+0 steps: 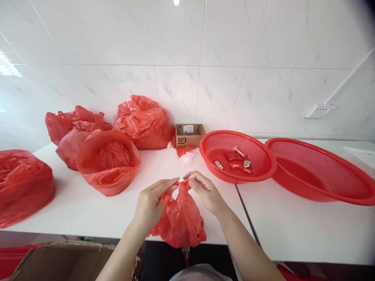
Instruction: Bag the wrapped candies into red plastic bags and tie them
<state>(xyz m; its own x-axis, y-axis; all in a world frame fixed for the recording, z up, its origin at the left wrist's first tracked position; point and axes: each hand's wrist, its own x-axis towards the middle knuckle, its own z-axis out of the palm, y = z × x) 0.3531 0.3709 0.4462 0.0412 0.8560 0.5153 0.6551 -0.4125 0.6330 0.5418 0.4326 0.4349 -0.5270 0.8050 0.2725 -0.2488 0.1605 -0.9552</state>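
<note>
A small red plastic bag (pixel 183 220) hangs gathered at the table's front edge, its top pinched between both hands. My left hand (pixel 150 201) grips the bag's upper left part, near a loop of plastic. My right hand (pixel 206 191) pinches the top of the bag on the other side, thumb and fingers pressed together. The bag bulges at the bottom; its contents are hidden. Beyond the right hand, a red perforated basket (pixel 211 146) holds several small wrapped packets (pixel 236 166).
A larger red basket (pixel 304 191) stands at the right. Small cardboard box (pixel 190 139) and crumpled white tissue (pixel 187 157) lie near the wall. Red bags (pixel 143 125) and an open red bag (pixel 108 168) stand left. An open carton (pixel 67 259) sits below the table, front left.
</note>
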